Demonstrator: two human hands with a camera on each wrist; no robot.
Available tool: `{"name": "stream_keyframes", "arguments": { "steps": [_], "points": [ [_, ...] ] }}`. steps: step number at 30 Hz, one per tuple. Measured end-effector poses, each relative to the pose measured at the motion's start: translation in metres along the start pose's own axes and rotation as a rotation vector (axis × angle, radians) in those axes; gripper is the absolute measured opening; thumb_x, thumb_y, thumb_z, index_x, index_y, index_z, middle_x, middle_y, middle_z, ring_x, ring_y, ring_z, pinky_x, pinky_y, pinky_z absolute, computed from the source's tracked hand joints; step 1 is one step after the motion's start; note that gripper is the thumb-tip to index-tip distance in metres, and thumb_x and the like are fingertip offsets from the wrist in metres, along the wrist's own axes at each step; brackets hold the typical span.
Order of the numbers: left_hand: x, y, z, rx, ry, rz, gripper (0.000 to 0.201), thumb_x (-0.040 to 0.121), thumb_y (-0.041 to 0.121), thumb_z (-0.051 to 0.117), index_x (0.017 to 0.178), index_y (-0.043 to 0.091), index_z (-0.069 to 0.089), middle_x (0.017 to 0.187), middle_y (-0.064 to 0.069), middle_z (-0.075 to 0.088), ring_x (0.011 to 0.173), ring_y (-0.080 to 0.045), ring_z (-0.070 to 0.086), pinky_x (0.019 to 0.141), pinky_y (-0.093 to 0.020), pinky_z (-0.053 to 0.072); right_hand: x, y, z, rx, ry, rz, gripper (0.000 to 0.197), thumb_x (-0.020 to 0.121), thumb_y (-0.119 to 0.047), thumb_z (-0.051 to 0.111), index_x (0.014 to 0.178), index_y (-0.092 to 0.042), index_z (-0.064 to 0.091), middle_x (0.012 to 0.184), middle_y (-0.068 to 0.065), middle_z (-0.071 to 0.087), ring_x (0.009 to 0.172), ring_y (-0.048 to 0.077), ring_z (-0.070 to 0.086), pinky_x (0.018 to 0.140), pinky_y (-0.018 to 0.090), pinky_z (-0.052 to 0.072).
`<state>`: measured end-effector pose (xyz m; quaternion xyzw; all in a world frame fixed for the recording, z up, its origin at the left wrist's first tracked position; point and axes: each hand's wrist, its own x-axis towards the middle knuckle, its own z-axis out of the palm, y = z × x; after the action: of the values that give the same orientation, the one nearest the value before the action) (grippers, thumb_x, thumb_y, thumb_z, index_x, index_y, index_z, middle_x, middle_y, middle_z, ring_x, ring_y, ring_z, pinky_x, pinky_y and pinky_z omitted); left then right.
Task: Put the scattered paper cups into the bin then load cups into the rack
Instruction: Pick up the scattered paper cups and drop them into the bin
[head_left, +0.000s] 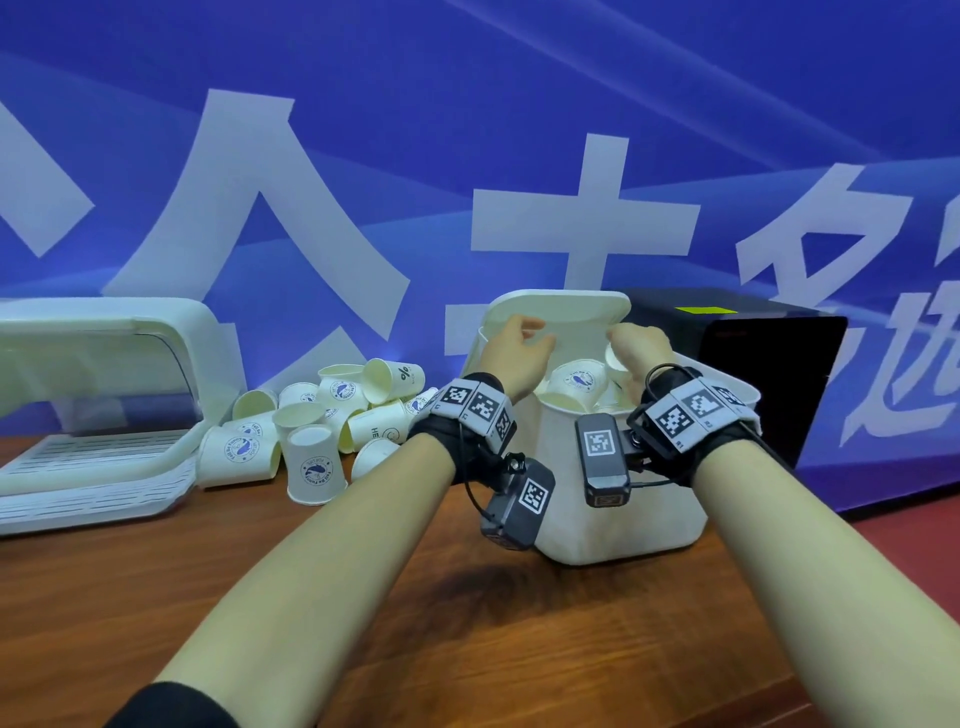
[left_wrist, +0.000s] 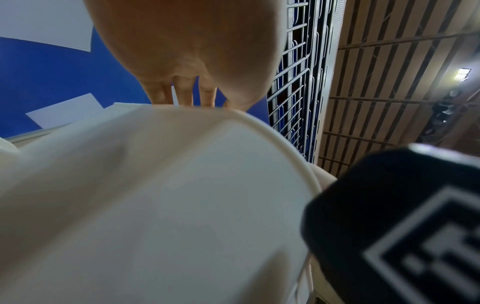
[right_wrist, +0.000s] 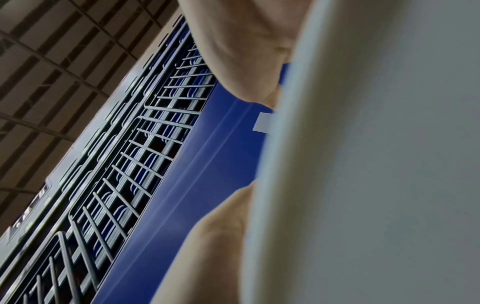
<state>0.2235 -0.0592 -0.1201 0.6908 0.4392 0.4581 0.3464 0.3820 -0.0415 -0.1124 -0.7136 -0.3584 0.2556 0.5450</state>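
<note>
A white bin stands on the wooden table with its lid tipped up at the back and several paper cups inside. Both hands hover over its opening. My left hand is above the bin's left side, fingers relaxed and holding nothing; the bin's wall fills the left wrist view. My right hand is above the right side and grips a paper cup, which is the white surface between thumb and fingers. A pile of scattered cups lies left of the bin.
A white rack with a raised clear cover stands at the far left of the table. A black box sits close behind the bin on the right. A blue banner closes off the back.
</note>
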Motion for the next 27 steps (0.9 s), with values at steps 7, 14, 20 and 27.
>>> {"name": "stream_keyframes", "arguments": {
  "steps": [7,14,20,27],
  "points": [
    [-0.001,-0.011,-0.019,-0.028,0.08,-0.044,0.03,0.094,0.027,0.049,0.123,0.019,0.054,0.129,-0.002,0.055,0.115,-0.021,0.054,0.098,-0.042,0.047,-0.058,-0.019,0.0,-0.015,-0.008,-0.128,0.037,0.09,-0.017,0.052,0.123,0.0,0.055,0.114,0.013,0.059,0.109,0.031,0.055,0.095,0.037,0.043],
    [0.001,-0.018,-0.046,-0.052,0.141,-0.057,0.025,0.093,0.021,0.053,0.116,0.014,0.059,0.122,-0.003,0.061,0.11,-0.019,0.057,0.084,-0.026,0.043,-0.086,-0.041,0.034,-0.011,-0.095,-0.288,0.048,0.09,-0.023,0.053,0.135,-0.007,0.049,0.135,0.009,0.053,0.12,0.026,0.05,0.1,0.034,0.04],
    [0.001,-0.026,-0.074,-0.028,0.226,-0.047,0.023,0.093,0.019,0.051,0.112,0.016,0.061,0.114,0.003,0.062,0.093,-0.011,0.054,0.07,-0.018,0.038,-0.108,-0.057,0.073,0.011,-0.168,-0.39,0.052,0.09,-0.024,0.055,0.139,-0.009,0.046,0.144,0.003,0.048,0.131,0.021,0.045,0.107,0.032,0.036],
    [-0.005,-0.048,-0.104,0.024,0.261,-0.066,0.022,0.092,0.019,0.052,0.112,0.015,0.062,0.111,0.001,0.062,0.091,-0.013,0.055,0.066,-0.02,0.04,-0.117,-0.043,0.115,-0.008,-0.252,-0.369,0.047,0.091,-0.022,0.055,0.136,-0.01,0.051,0.138,0.002,0.054,0.119,0.018,0.054,0.086,0.021,0.036]
  ]
}}
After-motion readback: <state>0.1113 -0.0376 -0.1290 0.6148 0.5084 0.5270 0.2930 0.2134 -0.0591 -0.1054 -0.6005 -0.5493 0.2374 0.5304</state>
